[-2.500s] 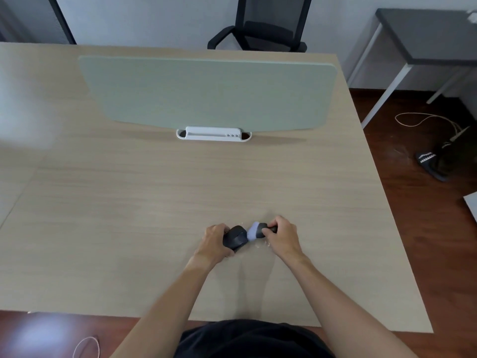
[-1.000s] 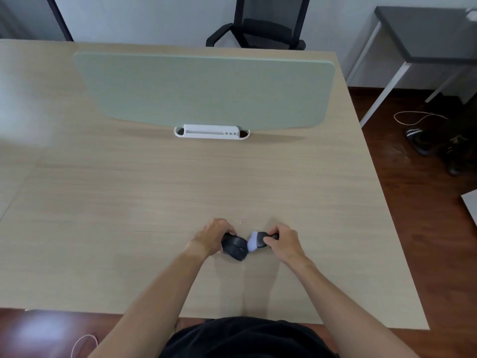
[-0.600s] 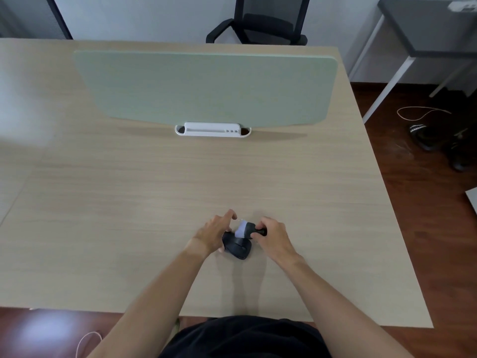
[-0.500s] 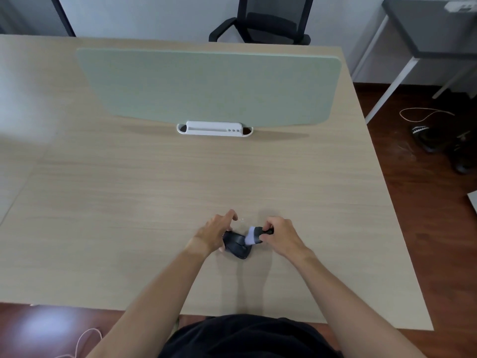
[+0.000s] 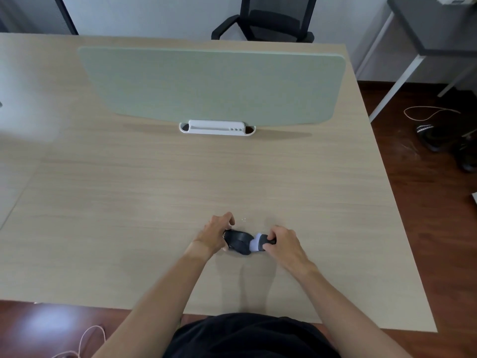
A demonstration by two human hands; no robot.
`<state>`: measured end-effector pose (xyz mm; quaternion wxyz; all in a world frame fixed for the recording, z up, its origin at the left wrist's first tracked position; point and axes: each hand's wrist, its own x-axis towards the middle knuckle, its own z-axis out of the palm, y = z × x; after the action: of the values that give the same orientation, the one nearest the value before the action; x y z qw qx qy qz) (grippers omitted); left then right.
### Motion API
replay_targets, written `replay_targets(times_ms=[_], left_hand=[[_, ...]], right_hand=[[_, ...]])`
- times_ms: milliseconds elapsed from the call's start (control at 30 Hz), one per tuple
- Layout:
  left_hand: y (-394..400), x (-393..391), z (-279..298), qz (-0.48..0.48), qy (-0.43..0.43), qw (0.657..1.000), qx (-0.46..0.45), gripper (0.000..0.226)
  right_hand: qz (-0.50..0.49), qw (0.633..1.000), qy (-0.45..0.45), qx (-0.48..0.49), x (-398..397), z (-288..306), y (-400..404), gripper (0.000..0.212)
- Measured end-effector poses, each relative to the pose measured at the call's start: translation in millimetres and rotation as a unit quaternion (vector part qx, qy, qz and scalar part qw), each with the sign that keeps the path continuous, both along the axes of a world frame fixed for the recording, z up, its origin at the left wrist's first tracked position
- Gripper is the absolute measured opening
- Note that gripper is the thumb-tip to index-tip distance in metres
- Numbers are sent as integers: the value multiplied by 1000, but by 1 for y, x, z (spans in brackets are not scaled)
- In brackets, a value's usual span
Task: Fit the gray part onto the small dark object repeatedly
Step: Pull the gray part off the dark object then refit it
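Near the desk's [image 5: 258, 177] front edge, your left hand [image 5: 215, 235] grips the small dark object [image 5: 238, 241]; your right hand [image 5: 282, 244] pinches the gray part [image 5: 255, 244] touching it.

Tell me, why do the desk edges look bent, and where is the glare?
In the head view, the wide-angle lens bows the desk edges outward. Soft glare washes its far left corner and the floor at lower left. The left hand and right hand cast faint shadows toward the viewer; the small dark object and gray part look slightly soft.
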<state>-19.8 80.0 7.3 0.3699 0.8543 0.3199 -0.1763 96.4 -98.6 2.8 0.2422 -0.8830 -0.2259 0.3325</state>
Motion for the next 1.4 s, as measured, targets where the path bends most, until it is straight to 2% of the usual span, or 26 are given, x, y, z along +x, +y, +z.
replay_targets(times_ms=[100, 233, 333, 567, 733, 900, 1000, 1167, 1400], left_hand=[[-2, -2, -3, 42, -10, 999, -9, 58], [-5, 1, -3, 45, -6, 999, -2, 52], [-6, 2, -3, 48, -1, 999, 15, 49], [-7, 2, -5, 70, -7, 997, 10, 44], [-8, 1, -3, 88, -8, 996, 11, 44], [-11, 0, -1, 119, -2, 993, 12, 42], [-11, 1, 0, 124, 4, 992, 14, 44], [-12, 4, 0, 128, 17, 991, 26, 46], [-15, 4, 6, 108, 39, 991, 67, 46]], right_hand=[[-47, 998, 6, 33, 8, 3, 4, 11], [-117, 986, -4, 118, -1, 6, 14, 13], [-111, 989, -1, 96, -12, 2, 13, 15], [-14, 999, 1, 45, -10, 6, -4, 7], [-101, 989, 4, 108, -4, 12, 9, 8], [-29, 999, -6, 31, -19, 8, 10, 5], [-19, 999, 20, 32, -11, 9, 7, 5], [-140, 985, 28, 95, -4, 12, 15, 8], [-82, 991, 69, 76, -20, 10, 17, 7]])
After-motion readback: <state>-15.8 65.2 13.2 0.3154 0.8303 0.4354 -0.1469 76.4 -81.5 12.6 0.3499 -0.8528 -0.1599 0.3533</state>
